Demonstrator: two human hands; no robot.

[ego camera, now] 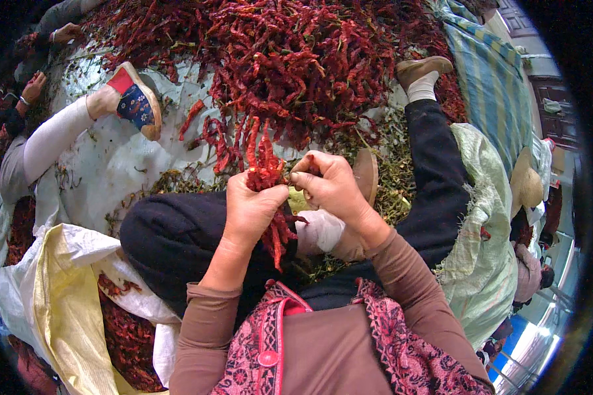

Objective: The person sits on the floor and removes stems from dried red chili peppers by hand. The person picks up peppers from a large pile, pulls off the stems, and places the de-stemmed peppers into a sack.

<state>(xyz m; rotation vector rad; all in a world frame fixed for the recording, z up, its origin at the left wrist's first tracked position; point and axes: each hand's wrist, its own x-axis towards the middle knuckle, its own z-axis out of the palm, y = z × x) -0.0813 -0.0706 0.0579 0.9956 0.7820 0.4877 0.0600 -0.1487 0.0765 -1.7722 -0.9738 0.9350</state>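
Observation:
My left hand (249,205) is closed around a bunch of dried red chili peppers (264,170), whose ends stick out above and below the fist. Close on its right, my right hand (328,182) has thumb and forefinger pinched together at the bunch's edge; a dark red piece, seemingly a chili, shows within its curled fingers. Beyond both hands lies a large heap of dried red chilies (296,64) on a pale plastic sheet (173,123). Green-brown stems (395,168) are scattered beside my legs.
An open woven sack (69,306) with chilies inside stands at lower left. A pale green sack (484,247) and a striped tarp (489,84) lie at right. Another person's leg with a flowered shoe (138,106) reaches in at left, near a co-worker's hands (33,89).

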